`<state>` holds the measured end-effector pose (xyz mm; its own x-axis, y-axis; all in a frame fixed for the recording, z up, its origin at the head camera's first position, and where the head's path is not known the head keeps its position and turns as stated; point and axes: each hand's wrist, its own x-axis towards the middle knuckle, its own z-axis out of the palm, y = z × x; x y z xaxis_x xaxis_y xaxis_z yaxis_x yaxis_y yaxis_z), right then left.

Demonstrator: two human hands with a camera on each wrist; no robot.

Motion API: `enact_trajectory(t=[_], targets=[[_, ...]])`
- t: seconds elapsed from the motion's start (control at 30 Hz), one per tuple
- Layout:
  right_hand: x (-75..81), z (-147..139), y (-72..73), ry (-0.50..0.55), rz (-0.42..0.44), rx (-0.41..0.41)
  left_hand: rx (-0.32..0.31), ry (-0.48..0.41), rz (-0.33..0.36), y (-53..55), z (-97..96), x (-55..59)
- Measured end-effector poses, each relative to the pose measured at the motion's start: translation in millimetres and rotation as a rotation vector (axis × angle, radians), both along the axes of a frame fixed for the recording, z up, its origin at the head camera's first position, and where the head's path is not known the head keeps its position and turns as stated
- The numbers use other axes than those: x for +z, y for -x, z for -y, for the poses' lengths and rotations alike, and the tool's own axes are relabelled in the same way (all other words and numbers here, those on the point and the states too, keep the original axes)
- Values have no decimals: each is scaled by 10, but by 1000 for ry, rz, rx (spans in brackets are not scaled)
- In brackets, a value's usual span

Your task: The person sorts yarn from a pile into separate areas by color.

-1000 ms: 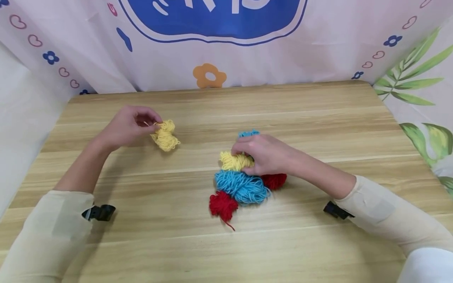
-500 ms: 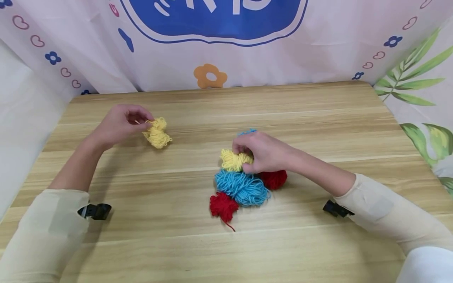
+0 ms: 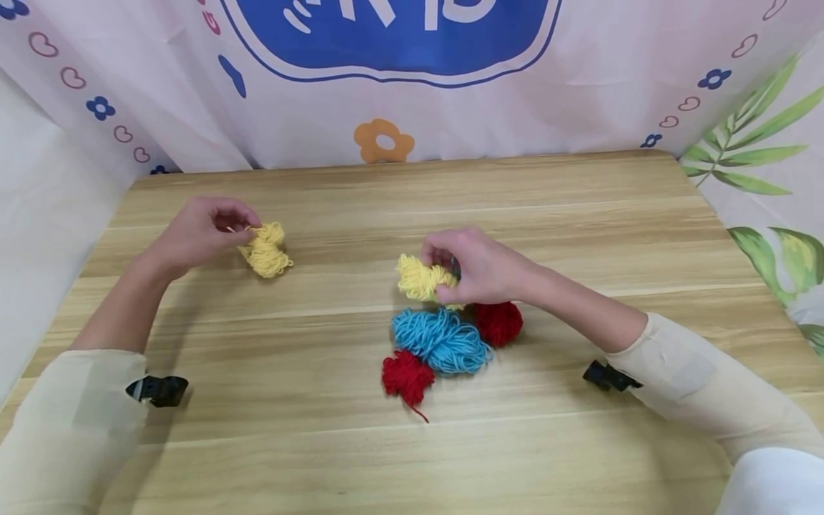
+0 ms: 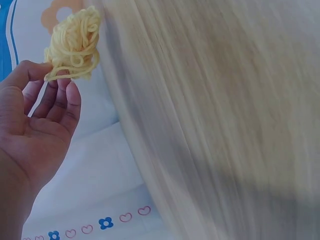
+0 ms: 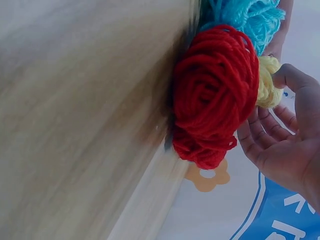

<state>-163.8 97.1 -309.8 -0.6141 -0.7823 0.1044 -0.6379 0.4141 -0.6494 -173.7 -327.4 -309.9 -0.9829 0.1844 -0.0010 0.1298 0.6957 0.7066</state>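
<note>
My left hand (image 3: 202, 239) pinches a small yellow yarn bundle (image 3: 267, 252) between thumb and fingertips, over the left part of the table. The left wrist view shows that yellow bundle (image 4: 76, 42) dangling beyond the fingertips. Near the middle, my right hand (image 3: 483, 268) grips another yellow yarn bundle (image 3: 421, 277), raised a little behind a big blue yarn bundle (image 3: 443, 340). A red yarn bundle (image 3: 498, 323) lies below the right hand and fills much of the right wrist view. A smaller red bundle (image 3: 407, 375), with a loose strand, touches the blue one at its front left.
The wooden table (image 3: 309, 429) extends on all sides of the yarn. A printed white curtain (image 3: 290, 121) stands along its back edge, and a leaf-patterned cloth (image 3: 747, 164) hangs at the right.
My left hand has shifted left with its yellow bundle. The right hand has lifted its yellow bundle slightly, away from the big blue one. A blue piece seen behind the right hand is now hidden.
</note>
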Motion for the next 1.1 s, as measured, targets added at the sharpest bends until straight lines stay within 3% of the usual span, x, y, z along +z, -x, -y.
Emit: enact_trajectory(t=[0.5,0.9,1.1], targets=[[-12,76,38,56,29,-25,23,17,50,-59,152,-18],[-13,115,94,63,44,-38,-6,50,96,-76,229,-15],[-1,143,118,82,48,-34,7,50,111,-100,289,-20]])
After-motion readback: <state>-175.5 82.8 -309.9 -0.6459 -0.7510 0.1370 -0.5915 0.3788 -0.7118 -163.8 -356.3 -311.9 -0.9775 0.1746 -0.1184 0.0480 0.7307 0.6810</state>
